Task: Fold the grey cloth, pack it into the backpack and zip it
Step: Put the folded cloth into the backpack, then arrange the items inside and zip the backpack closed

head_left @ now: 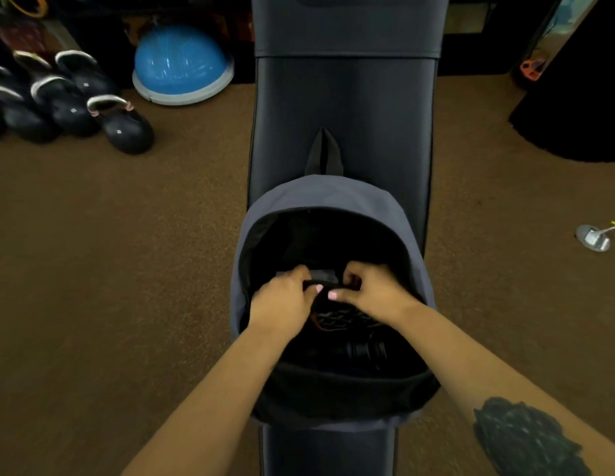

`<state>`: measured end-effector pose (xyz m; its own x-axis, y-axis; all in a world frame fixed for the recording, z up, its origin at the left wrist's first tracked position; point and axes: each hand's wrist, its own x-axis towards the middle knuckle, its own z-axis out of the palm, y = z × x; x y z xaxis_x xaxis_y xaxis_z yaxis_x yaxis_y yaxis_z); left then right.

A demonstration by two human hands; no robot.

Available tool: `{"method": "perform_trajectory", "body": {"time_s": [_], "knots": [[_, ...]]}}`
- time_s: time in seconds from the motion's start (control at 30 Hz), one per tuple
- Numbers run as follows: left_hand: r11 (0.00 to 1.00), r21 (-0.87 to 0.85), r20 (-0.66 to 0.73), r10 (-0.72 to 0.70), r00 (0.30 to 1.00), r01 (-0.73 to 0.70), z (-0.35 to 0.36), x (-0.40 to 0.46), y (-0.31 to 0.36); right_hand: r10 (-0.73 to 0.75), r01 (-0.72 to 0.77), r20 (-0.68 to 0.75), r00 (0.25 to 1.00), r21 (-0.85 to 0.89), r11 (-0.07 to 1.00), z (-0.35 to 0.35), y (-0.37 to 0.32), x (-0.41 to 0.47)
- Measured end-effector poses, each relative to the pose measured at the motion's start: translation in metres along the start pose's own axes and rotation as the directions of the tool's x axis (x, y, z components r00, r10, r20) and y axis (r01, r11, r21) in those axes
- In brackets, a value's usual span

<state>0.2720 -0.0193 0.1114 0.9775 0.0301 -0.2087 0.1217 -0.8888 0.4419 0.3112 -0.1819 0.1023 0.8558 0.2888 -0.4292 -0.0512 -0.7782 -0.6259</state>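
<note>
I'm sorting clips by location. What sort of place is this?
Most likely a gym or home workout room. The backpack lies on a padded bench, with kettlebells and a blue balance dome on the brown carpet beyond.

The place was a gym: a long padded bench (345, 108) ran ahead of the hands, black kettlebells (68, 104) clustered on the brown carpet (127, 269) far to their left, and a blue balance dome (182, 65) sat beyond those.
</note>
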Motion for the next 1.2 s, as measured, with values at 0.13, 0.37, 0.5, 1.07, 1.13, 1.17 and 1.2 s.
{"method": "perform_trajectory", "body": {"time_s": [0.13,0.37,0.5,1.07,1.13,1.17,1.2], "knots": [[0.98,0.195,0.169,0.006,0.986,-0.039,-0.006,0.012,-0.008,0.054,-0.058,-0.042,0.998,-0.099,0.993,-0.004,0.007,0.008],[0.946,0.302,0.049,-0.137,0.989,0.116,0.004,0.025,-0.011,0.119,-0.136,-0.162,0.98,-0.103,0.985,-0.007,0.001,0.02],[0.942,0.312,0.023,-0.138,0.99,0.124,0.007,0.028,-0.01,0.068,-0.109,-0.177,0.982,-0.234,0.966,-0.008,-0.003,0.024],[0.995,0.02,0.215,-0.101,0.971,0.099,0.014,-0.04,0.007,0.189,-0.198,-0.062,0.98,-0.402,0.894,0.009,0.026,-0.068],[0.994,0.047,0.25,-0.107,0.962,0.099,0.016,-0.044,0.007,0.214,-0.213,-0.048,0.976,-0.432,0.876,0.014,0.026,-0.069],[0.994,0.048,0.26,-0.111,0.959,0.102,0.016,-0.045,0.008,0.224,-0.222,-0.048,0.973,-0.44,0.87,0.017,0.025,-0.068],[0.993,0.047,0.267,-0.115,0.957,0.106,0.016,-0.047,0.008,0.24,-0.237,-0.049,0.97,-0.435,0.869,0.018,0.024,-0.069]]}}
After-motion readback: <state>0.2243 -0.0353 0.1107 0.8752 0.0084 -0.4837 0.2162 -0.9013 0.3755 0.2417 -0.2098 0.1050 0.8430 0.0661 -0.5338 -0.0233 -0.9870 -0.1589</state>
